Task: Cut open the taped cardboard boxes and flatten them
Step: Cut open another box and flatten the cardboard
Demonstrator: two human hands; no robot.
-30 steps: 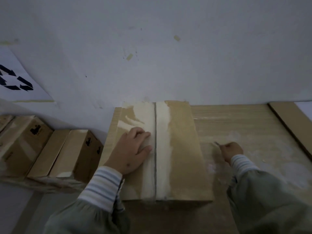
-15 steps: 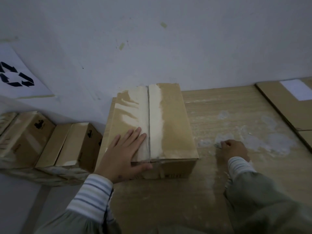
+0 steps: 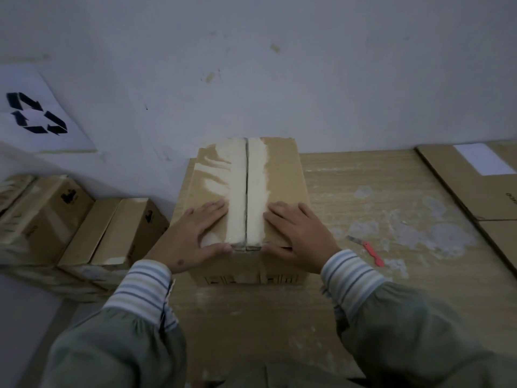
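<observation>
The box (image 3: pixel 246 191) is sitting at the table's (image 3: pixel 349 197) far left, against the wall, its top tape already slit along the seam. The left hand (image 3: pixel 193 239) and right hand (image 3: pixel 296 236) are lying flat and spread on the two flaps, one each side of the slit, thumbs hooking the near edge, probably to pull the flaps apart. The knife (image 3: pixel 366 249) is lying at the box's 3 o'clock, set aside within reach. More boxes (image 3: pixel 84 228) are waiting at 9 o'clock
</observation>
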